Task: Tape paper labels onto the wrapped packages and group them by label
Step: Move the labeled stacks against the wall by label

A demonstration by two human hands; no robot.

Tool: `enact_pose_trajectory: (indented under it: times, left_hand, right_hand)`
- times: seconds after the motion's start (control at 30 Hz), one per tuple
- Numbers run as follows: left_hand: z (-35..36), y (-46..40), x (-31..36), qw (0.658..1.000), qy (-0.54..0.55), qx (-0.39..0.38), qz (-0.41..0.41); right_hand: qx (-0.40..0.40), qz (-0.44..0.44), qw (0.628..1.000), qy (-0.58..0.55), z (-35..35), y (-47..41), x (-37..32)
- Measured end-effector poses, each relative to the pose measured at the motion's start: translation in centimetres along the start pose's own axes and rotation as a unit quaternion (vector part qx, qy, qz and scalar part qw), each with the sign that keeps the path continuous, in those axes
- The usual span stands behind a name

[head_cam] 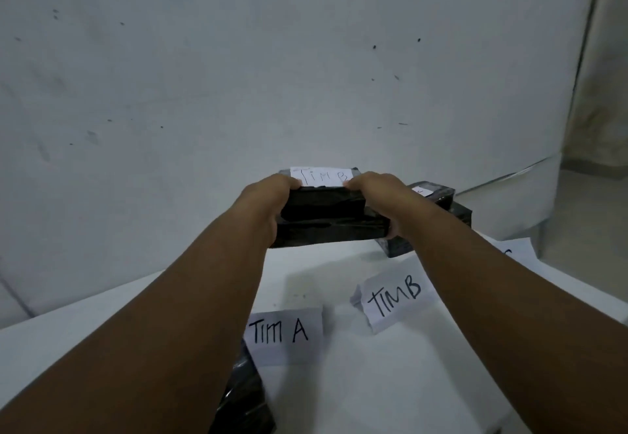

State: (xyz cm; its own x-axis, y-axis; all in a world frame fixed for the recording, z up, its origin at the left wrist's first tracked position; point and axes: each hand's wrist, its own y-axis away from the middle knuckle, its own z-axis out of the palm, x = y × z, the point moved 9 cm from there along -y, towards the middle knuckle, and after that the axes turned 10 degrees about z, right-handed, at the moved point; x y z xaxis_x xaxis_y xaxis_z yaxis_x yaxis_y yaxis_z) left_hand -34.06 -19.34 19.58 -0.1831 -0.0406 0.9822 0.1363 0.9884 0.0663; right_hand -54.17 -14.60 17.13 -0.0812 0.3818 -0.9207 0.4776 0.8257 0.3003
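I hold a black wrapped package (326, 216) at the far edge of the white table, with a paper label reading TIM B (321, 177) on its top. My left hand (268, 202) grips its left end and my right hand (384, 199) grips its right end. Two more black wrapped packages (441, 202) are stacked behind my right forearm; the upper one carries a small label (421, 191) that I cannot read. Loose paper signs lie on the table: TIM A (282, 335) and TIM B (396, 297). Another black package (244, 396) lies under my left forearm.
The white table (390, 382) ends close to a pale wall (238, 76) straight ahead. A third paper sheet (513, 251) lies at the right, mostly hidden by my right arm. The table's right edge drops off near a glass or metal panel (530, 202).
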Motion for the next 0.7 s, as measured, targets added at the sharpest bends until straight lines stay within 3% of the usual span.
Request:
enact_pose_trajectory:
  times: [0.23, 0.57, 0.7]
  left_hand:
    - [3.1, -3.5, -5.5, 0.994, 0.034, 0.027, -0.1]
    - [4.4, -5.6, -10.6, 0.982, 0.029, 0.078, -0.168]
    - [4.5, -5.9, -12.1, 0.982, 0.021, 0.063, -0.179]
  right_hand:
    - [-0.032, 0.022, 0.994, 0.105, 0.8, -4.0, 1.1]
    - [-0.052, 0.004, 0.984, 0.169, 2.4, -7.8, 3.2]
    - [-0.079, 0.001, 0.976, 0.201, 4.1, -8.7, 4.2]
